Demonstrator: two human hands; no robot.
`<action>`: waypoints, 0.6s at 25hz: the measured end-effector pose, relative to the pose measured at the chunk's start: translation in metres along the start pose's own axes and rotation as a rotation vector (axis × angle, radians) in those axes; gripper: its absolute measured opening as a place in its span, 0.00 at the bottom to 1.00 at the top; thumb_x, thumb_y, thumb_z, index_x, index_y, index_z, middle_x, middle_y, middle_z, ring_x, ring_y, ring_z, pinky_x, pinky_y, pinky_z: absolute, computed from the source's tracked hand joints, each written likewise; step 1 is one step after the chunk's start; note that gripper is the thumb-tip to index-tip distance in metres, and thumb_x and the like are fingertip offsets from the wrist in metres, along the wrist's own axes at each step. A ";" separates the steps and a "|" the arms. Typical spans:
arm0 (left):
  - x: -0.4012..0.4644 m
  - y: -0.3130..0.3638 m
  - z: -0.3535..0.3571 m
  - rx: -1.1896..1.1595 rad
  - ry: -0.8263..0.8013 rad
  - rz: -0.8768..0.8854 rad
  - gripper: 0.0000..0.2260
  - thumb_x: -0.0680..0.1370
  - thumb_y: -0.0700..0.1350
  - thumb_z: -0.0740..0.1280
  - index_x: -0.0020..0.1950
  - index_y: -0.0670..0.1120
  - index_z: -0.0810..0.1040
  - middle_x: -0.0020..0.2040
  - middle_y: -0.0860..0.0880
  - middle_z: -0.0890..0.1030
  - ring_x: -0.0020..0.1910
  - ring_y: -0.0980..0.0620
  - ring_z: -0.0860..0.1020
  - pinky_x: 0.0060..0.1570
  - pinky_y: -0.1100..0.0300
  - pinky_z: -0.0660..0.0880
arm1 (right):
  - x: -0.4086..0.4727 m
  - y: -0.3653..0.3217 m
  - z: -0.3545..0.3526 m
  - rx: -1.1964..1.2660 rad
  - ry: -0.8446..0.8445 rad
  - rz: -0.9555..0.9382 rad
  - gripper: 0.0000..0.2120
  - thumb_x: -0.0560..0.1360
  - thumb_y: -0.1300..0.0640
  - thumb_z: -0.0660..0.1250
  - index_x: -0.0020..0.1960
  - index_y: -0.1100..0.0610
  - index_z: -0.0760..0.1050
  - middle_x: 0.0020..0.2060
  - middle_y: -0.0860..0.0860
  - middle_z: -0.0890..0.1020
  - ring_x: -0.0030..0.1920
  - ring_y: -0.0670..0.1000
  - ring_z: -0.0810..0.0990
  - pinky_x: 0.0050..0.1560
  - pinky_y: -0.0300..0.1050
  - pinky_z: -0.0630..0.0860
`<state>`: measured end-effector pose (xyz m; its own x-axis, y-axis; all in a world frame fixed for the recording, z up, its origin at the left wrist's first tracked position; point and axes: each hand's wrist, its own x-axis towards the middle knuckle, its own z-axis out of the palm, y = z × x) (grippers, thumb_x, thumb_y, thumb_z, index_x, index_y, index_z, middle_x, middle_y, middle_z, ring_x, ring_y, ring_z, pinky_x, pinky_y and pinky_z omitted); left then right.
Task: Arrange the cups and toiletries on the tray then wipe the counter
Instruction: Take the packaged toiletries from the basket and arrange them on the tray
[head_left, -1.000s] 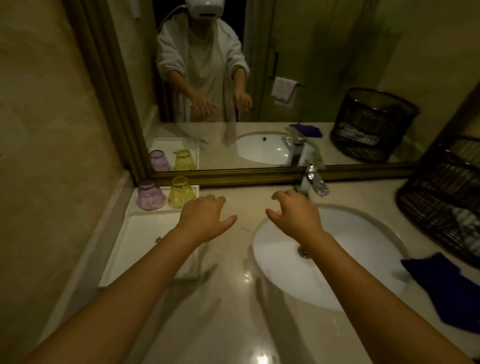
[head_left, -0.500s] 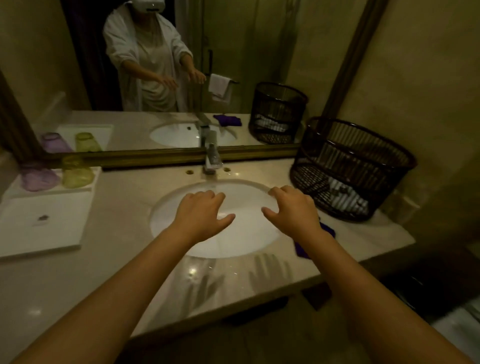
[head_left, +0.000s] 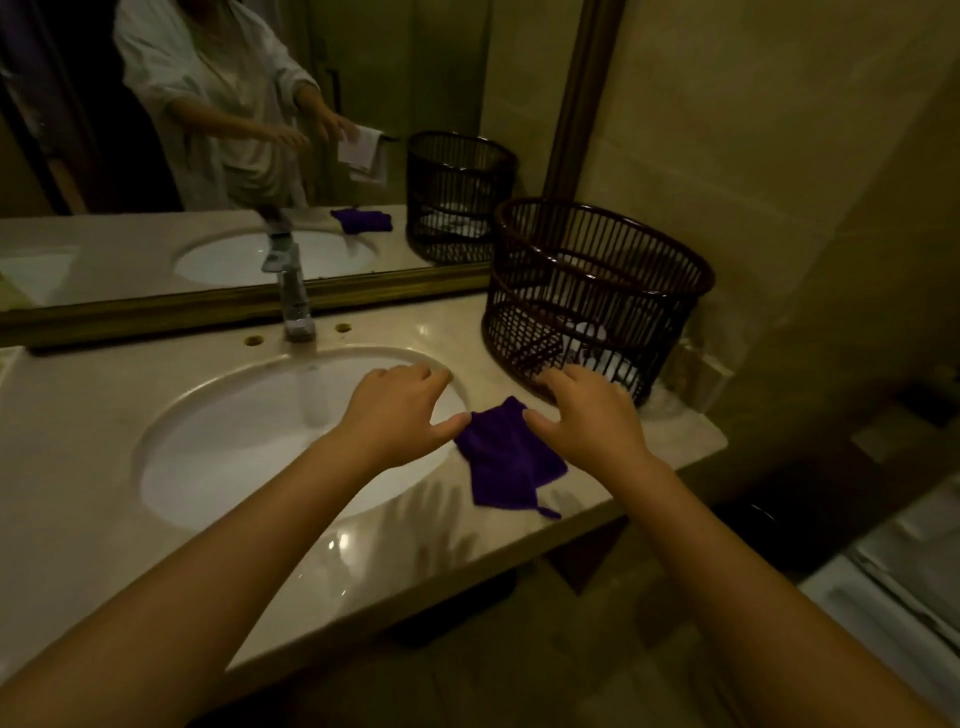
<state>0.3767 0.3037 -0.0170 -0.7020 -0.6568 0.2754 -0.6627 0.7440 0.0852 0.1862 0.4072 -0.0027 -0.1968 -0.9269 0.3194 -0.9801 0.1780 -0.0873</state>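
Purple cloth (head_left: 506, 457): upper right part hidden under right hand (head_left: 589, 415), contact unclear. Dark slatted basket (head_left: 597, 296): white contents behind bars, unidentifiable; near base hidden by right hand. Faucet (head_left: 293, 296) motion-blurred. Both forearms cut off by bottom edge. Counter (head_left: 78, 441) cut off at left edge.

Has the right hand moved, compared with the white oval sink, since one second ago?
Yes. The right hand was above the white oval sink; now it is off the basin's right side, over the purple cloth, near the dark slatted basket.
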 end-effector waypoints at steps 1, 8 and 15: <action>0.014 0.003 0.006 -0.014 -0.007 0.010 0.28 0.74 0.64 0.56 0.67 0.48 0.67 0.60 0.46 0.77 0.56 0.46 0.76 0.53 0.51 0.72 | 0.008 0.010 0.001 -0.003 -0.002 0.010 0.21 0.73 0.43 0.62 0.60 0.54 0.72 0.52 0.54 0.79 0.52 0.55 0.77 0.48 0.49 0.71; 0.144 0.015 -0.001 -0.072 0.047 0.111 0.23 0.74 0.64 0.57 0.63 0.51 0.70 0.55 0.48 0.80 0.50 0.48 0.78 0.43 0.54 0.74 | 0.104 0.073 -0.034 0.010 0.039 0.041 0.22 0.73 0.44 0.63 0.62 0.53 0.71 0.55 0.53 0.78 0.57 0.55 0.76 0.54 0.53 0.74; 0.245 0.022 0.003 -0.033 0.242 0.227 0.24 0.74 0.62 0.57 0.65 0.49 0.69 0.54 0.48 0.80 0.50 0.49 0.78 0.43 0.56 0.73 | 0.181 0.140 -0.040 -0.019 0.035 -0.053 0.21 0.74 0.44 0.63 0.63 0.53 0.71 0.55 0.53 0.78 0.56 0.54 0.76 0.51 0.52 0.73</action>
<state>0.1895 0.1586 0.0491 -0.7458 -0.4289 0.5098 -0.4852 0.8740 0.0254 0.0122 0.2779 0.0803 -0.1451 -0.9231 0.3562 -0.9894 0.1356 -0.0516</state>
